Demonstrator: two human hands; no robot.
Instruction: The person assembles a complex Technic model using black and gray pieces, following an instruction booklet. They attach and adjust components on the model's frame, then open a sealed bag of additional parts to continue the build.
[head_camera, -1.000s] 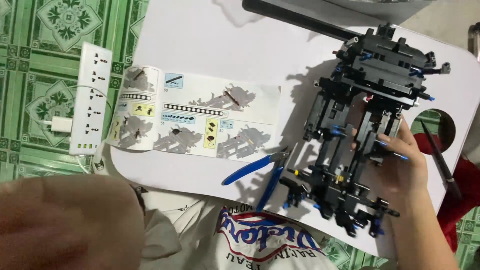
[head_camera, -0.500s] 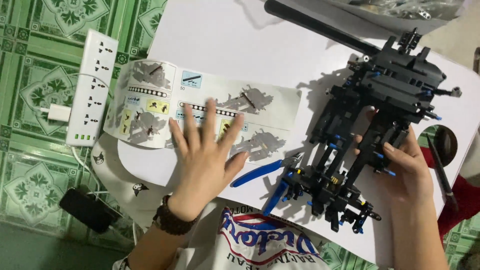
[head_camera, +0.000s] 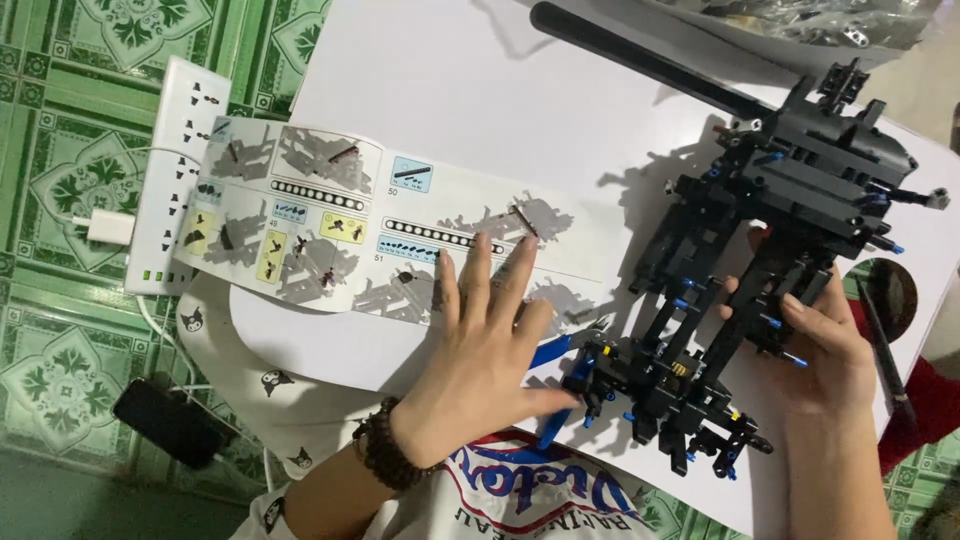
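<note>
- Green patterned floor tiles lie under a white board that serves as the work surface, seen from above.
- On that board, the right hand is closed around the lower right side of a black brick-built model frame, fingers wrapped over one of its beams.
- The left hand grasps nothing: it lies flat with fingers spread, palm down on the right-hand page of an open instruction booklet, while its thumb stretches toward the frame's near end.
- The frame's long axis runs diagonally, from the far right corner of the board down toward the person's body; its near end, dotted with blue pins, sits between the two hands.
- From the left hand the frame lies to the right, just beside the thumb; the right hand is the one already on it.
- A blue beam pokes out from under the left hand, next to the frame's near end.
- Farther out: a black rod lies across the top of the board, a white power strip with a plugged charger lies left of the booklet, and a dark phone rests on the floor.
- A beaded bracelet circles the left wrist.
</note>
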